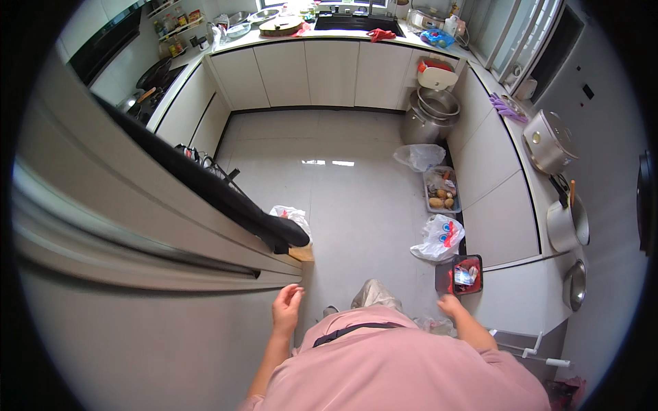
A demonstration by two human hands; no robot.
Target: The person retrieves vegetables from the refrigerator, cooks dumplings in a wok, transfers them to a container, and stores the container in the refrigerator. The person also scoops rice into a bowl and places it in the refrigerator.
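My left hand is raised near the edge of a tall light cabinet or appliance door, its fingers loosely curled and nothing visible in them. My right hand hangs at my right side, just on the near side of a dark bin lined with red and holding waste. Its fingers are curled, and whether they hold anything cannot be told. Past the bin, a white plastic bag with a printed face lies on the floor. Beyond it stands a clear plastic box with potatoes.
Light cabinets line the far wall below a black sink. Steel pots stand in the far right corner. A rice cooker and a white pot sit on the right counter. Another plastic bag lies at the left.
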